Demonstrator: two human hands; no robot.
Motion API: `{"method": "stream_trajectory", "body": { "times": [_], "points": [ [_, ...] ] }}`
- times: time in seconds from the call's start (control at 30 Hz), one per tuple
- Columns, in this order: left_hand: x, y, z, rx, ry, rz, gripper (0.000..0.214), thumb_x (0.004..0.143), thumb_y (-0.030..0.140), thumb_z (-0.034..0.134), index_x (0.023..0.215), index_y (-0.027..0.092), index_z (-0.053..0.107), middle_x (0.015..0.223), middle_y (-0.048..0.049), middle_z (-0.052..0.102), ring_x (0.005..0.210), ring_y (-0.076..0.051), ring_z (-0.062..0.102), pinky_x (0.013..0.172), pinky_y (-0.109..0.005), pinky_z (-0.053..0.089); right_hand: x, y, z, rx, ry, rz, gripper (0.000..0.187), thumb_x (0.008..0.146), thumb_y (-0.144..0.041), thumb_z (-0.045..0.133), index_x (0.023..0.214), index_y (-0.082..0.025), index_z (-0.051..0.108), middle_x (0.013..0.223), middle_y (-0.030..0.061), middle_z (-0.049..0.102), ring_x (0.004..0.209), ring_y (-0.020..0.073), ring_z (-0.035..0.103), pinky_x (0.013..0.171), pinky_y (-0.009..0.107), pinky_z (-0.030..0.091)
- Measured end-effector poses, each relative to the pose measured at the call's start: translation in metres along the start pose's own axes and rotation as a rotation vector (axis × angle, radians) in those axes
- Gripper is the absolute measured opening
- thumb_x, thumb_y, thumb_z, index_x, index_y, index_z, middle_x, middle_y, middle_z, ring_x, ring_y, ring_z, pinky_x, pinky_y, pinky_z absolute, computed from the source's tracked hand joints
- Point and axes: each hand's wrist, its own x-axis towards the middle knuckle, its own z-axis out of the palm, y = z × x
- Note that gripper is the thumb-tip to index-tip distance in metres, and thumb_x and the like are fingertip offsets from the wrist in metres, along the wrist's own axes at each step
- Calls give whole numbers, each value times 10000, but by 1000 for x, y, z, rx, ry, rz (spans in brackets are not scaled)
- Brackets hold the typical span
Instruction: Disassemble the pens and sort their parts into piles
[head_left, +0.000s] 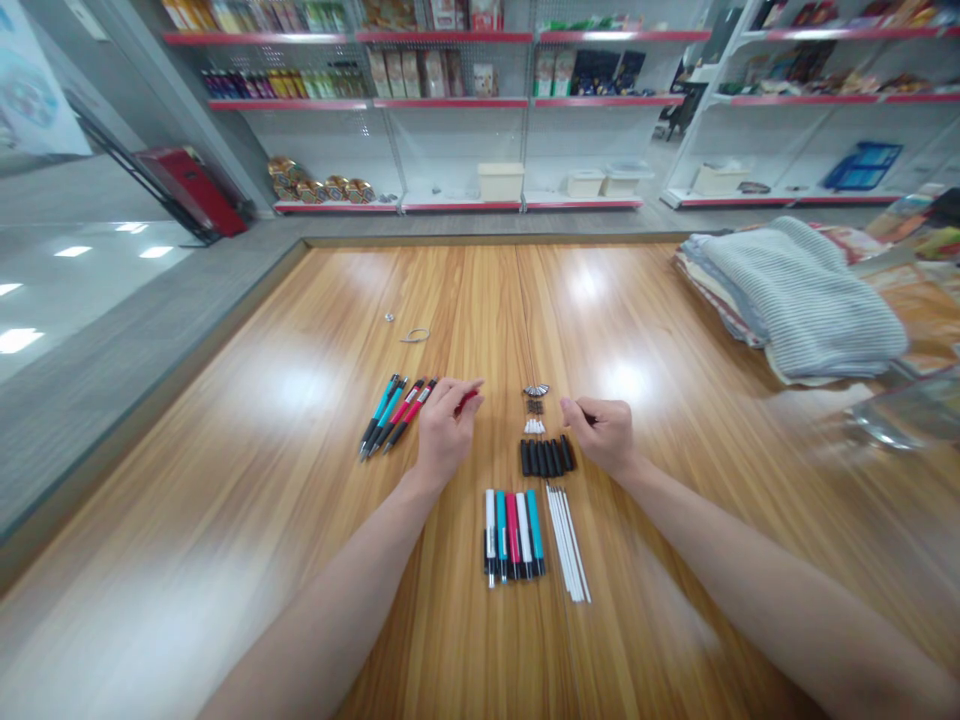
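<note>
My left hand (446, 425) is closed around a red pen barrel (466, 400), mostly hidden by the fingers. Beside it on the left lie two teal pens (385, 415) and two red pens (409, 410) with black grips. My right hand (606, 432) is curled in a pinch; what it holds, if anything, is hidden. Between the hands are small metal tips (535, 390), dark springs (535, 407), small white pieces (535, 426) and a row of black rubber grips (546, 458). Nearer me lie several coloured pen barrels (513, 535) and thin white refills (570, 545).
Folded cloths (802, 290) are stacked at the table's right, near a clear container (907, 410). A thin looped ring (415, 335) and a tiny shiny piece (389, 317) lie toward the back left. Stocked shelves (450, 103) stand beyond the wooden table (300, 580).
</note>
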Motion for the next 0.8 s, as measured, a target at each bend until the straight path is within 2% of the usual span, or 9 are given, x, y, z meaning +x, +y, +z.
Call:
{"method": "stream_trajectory", "body": {
  "times": [0.1,0.4,0.53,0.7,0.8],
  "points": [
    [1,-4,0,3,43,-34,209,899,236,534,1063,190,656,935,-55,589,853,-154,570,750,-275,477,-2,1,2,-24,-19,1,512,911,-444,421,541,-138,597,456,-3,459,447,88,408,491,222,306],
    [0,-3,1,-12,30,-39,213,872,216,563,1046,190,682,970,-67,574,920,-168,571,796,-294,496,-1,4,3,-23,-22,-22,494,916,-419,432,545,-134,594,461,-8,450,447,84,394,493,227,291],
    [0,-1,2,-268,87,-87,210,874,236,568,1041,176,680,1003,-73,584,873,-154,610,788,-305,516,-1,1,2,-22,-2,-39,431,907,-392,451,584,-143,590,507,-3,478,480,92,414,515,231,320],
    [2,-11,5,-602,73,-278,212,810,263,656,999,172,688,928,-60,656,849,-143,626,761,-272,514,1,-7,1,49,33,-190,184,863,-299,535,869,-154,647,695,27,603,598,125,513,613,251,422],
    [5,-17,6,-771,96,-387,246,766,264,704,990,169,670,887,-42,656,749,-105,613,678,-227,507,2,-11,3,62,48,-296,229,830,-288,584,1024,-176,630,832,61,634,777,180,578,728,307,478]
  ]
}}
